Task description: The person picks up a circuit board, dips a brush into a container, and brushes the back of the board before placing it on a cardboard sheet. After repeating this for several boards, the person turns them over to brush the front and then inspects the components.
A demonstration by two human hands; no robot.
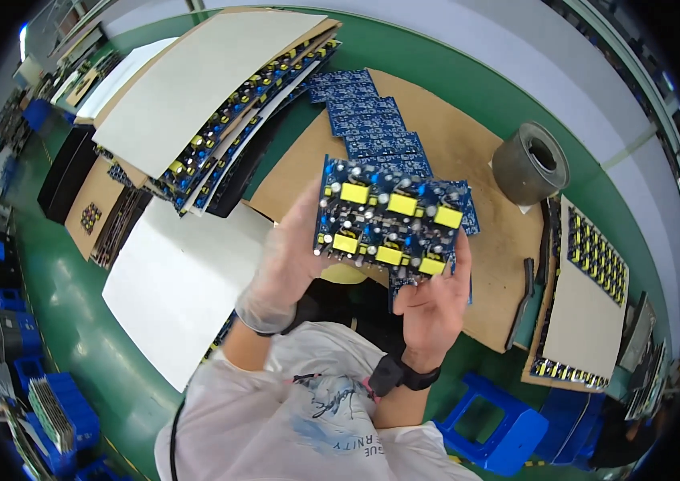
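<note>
Holding a blue rectangular circuit board studded with yellow blocks (388, 228) in midair, above the near side of a brown cardboard sheet (488, 280). Clamped at its left edge by the left hand (288, 244), in a thin translucent glove. Backed at the lower right corner by the right hand (436, 309); can't tell if pinched there or just propped. Probably handled by the edges to spare the tall parts, and faced upward for a look at the component side. Beyond, on the cardboard: overlapping flat blue boards (376, 120), likely stepped for easy single pick-up. At left, a tall stack of populated boards layered with off-white sheets (204, 96), presumably interleaved against scratches. Far right of the cardboard, a hollow grey cylinder (516, 172).
</note>
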